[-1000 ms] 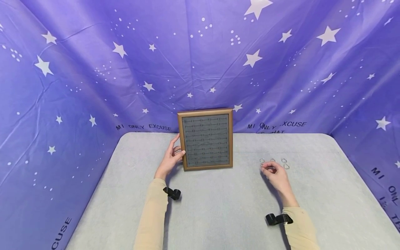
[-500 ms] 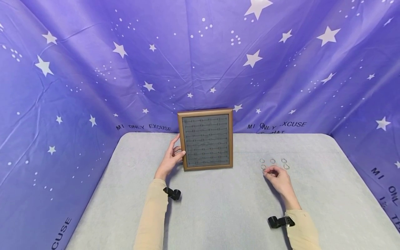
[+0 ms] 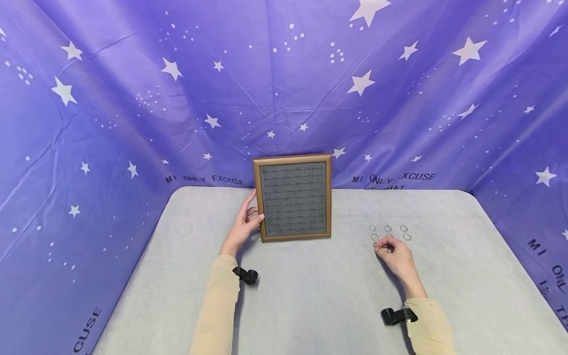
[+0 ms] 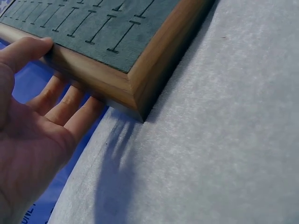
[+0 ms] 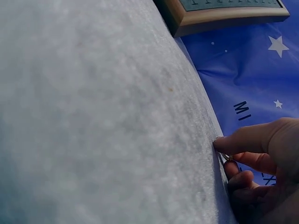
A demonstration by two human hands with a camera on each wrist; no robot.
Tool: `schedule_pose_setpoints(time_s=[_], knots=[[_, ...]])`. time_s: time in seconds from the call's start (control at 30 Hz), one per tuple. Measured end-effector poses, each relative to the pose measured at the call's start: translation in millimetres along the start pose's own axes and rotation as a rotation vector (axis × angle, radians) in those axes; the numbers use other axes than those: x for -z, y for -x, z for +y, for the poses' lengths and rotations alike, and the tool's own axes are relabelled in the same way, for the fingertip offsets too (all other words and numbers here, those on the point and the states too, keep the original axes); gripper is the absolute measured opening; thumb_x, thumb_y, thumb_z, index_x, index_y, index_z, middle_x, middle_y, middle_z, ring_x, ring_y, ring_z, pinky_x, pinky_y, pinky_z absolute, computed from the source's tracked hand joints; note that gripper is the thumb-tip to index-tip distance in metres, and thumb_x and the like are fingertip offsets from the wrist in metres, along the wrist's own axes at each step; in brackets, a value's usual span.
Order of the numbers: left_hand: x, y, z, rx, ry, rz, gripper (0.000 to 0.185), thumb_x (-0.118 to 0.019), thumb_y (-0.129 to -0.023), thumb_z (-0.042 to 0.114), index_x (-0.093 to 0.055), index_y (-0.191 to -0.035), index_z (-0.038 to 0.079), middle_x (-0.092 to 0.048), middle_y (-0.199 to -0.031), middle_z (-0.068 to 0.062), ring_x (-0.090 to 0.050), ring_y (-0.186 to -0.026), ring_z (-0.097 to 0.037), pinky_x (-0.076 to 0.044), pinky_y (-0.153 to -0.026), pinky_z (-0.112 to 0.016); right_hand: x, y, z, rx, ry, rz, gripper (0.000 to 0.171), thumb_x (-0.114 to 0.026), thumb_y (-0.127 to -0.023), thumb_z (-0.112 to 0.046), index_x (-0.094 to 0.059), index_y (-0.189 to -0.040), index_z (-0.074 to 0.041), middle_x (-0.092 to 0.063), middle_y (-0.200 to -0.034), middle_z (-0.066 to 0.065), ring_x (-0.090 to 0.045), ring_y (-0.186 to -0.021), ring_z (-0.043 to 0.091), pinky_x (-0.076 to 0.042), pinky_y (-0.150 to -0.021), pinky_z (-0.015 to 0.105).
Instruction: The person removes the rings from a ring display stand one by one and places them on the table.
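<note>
My left hand (image 3: 241, 229) grips the left side of a wood-framed ring display board (image 3: 295, 197), its thumb on the front rim and other fingers behind. The board stands tilted at the back of the table, its dark grey-green panel (image 4: 88, 21) lined with rows of short slots. On the right, my right hand (image 3: 396, 256) is low over the tabletop. Its thumb and fingers pinch a thin metal ring (image 5: 226, 156), partly hidden by the fingertips. Just beyond lie several more rings, among them a far-left ring (image 3: 372, 228) and a right-hand ring (image 3: 407, 237).
A pale grey cloth-covered table (image 3: 319, 296) holds everything. Behind it and at both sides hangs a purple curtain (image 3: 301, 88) with white stars and lettering. Black cameras are strapped to both wrists, over beige sleeves (image 3: 217, 305).
My right hand has drawn slightly toward me and right, uncovering a ring in the near row, and now has a ring at its fingertips. The left hand and board stay put.
</note>
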State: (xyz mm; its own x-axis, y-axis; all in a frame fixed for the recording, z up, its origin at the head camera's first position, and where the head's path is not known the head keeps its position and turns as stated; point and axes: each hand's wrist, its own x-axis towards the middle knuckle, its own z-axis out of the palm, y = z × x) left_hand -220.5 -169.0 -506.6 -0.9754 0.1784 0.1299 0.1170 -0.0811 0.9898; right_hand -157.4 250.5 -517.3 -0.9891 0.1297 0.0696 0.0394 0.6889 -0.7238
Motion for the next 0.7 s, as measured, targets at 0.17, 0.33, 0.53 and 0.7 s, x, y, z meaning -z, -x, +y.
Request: schedule_pose_setpoints(time_s=[0.17, 0.33, 0.53, 0.7], knots=[[-3.7, 3.3, 5.5, -0.035, -0.073, 0.002, 0.076, -0.055, -0.093, -0.009, -0.02, -0.156, 0.015, -0.049, -0.13, -0.029, -0.059, -0.103, -0.025, -0.05, -0.08, -0.026, 1, 0, 0, 0.008, 0.017, -0.014, 0.008, -0.069, -0.078, 0.0, -0.068, -0.086, 0.0, -0.059, -0.079, 0.008, -0.044, -0.067, 0.019, -0.034, -0.062, 0.033], [-4.8, 14.7, 22.4, -0.01, -0.157, -0.025, 0.076, -0.055, -0.091, -0.011, -0.019, -0.155, 0.008, -0.047, -0.129, -0.034, -0.055, -0.11, -0.04, -0.05, -0.089, -0.035, 4, 2, 2, 0.024, -0.04, -0.021, 0.008, -0.07, -0.079, 0.0, -0.068, -0.087, 0.001, -0.058, -0.075, 0.005, -0.044, -0.064, 0.013, -0.035, -0.06, 0.028], [14.7, 18.5, -3.2, -0.041, -0.227, -0.048, 0.068, -0.057, -0.093, -0.006, -0.029, -0.153, 0.01, -0.053, -0.124, -0.031, -0.057, -0.108, -0.041, -0.048, -0.092, -0.042, 8, 7, 8, 0.024, -0.12, -0.017, 0.013, -0.071, -0.083, -0.003, -0.068, -0.094, 0.003, -0.063, -0.082, 0.009, -0.048, -0.067, 0.005, -0.038, -0.061, 0.019], [26.8, 25.3, -8.4, -0.076, -0.426, -0.019, 0.061, -0.06, -0.094, 0.003, -0.038, -0.15, 0.015, -0.055, -0.128, -0.024, -0.05, -0.121, -0.039, -0.037, -0.103, -0.052, 13, 10, 12, 0.033, -0.156, -0.014, 0.017, -0.07, -0.084, -0.003, -0.066, -0.098, 0.006, -0.065, -0.09, 0.016, -0.051, -0.07, 0.001, -0.041, -0.063, 0.015]])
